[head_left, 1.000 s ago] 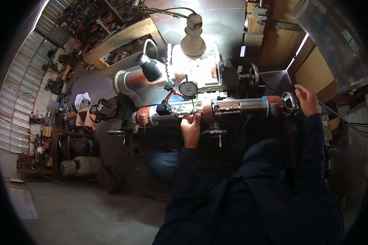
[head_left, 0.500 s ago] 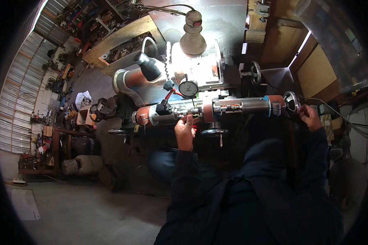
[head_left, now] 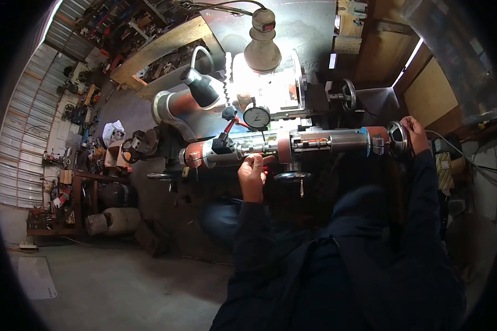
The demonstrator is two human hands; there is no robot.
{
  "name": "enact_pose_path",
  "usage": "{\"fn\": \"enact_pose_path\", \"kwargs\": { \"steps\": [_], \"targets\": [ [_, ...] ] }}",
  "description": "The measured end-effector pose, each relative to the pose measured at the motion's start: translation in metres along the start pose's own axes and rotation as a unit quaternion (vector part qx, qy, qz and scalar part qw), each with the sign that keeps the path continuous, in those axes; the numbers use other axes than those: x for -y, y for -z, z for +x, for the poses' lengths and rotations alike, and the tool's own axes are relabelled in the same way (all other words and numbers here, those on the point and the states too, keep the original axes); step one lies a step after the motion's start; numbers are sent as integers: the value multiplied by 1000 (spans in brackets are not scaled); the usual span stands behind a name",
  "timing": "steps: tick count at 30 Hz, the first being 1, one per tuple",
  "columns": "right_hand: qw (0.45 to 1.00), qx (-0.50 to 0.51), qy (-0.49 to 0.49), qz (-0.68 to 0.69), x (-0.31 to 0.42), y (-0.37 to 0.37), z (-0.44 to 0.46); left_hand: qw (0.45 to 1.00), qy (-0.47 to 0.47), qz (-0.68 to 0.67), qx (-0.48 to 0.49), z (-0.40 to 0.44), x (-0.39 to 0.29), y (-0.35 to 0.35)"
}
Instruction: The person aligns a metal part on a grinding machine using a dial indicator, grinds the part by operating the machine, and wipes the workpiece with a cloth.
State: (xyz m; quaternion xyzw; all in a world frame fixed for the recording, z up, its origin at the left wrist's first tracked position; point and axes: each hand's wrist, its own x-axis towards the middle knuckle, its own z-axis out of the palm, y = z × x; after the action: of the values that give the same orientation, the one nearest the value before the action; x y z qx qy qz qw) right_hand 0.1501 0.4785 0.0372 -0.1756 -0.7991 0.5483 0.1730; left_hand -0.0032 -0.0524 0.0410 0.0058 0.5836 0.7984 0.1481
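Note:
My right hand [head_left: 417, 134] grips the outer rim of the metal handwheel [head_left: 397, 139] at the right end of a long machine slide. Near the middle, my left hand [head_left: 252, 172] is raised just below a bright metal shaft [head_left: 254, 148]. Its thumb points up and a finger stretches to the right; whether it touches the shaft I cannot tell. Something small and red [head_left: 265, 170] shows beside that hand, partly hidden. A round dial indicator [head_left: 257, 117] stands above the shaft on a red and black holder arm [head_left: 229, 129].
A lit work lamp [head_left: 262, 49] hangs over the machine, with a dark second lamp [head_left: 204, 91] at its left. A lower handwheel [head_left: 292, 176] projects towards my body. Another handwheel [head_left: 348, 95] stands at the back right. Gas cylinders [head_left: 120, 222] lie at the left.
My right hand has moved up round the handwheel's rim, from its lower right to its upper right. A finger of my left hand now extends to the right; the lit shaft parts look shifted or turned.

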Motion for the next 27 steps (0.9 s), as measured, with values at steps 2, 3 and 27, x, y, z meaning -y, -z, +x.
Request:
{"fn": "enact_pose_path", "kwargs": {
  "steps": [2, 3, 27],
  "targets": [
    [1000, 25, -19, -1, -14, 0, 7, 1000, -3, 10, -7, 0, 0, 0],
    [998, 38, -41, 38, -26, -2, 10, 1000, -5, 14, -10, 0, 0, 0],
    [991, 99, -86, 29, 28, 24, -77, 999, -3, 7, -37, 2, 5, 0]
  ]
}}
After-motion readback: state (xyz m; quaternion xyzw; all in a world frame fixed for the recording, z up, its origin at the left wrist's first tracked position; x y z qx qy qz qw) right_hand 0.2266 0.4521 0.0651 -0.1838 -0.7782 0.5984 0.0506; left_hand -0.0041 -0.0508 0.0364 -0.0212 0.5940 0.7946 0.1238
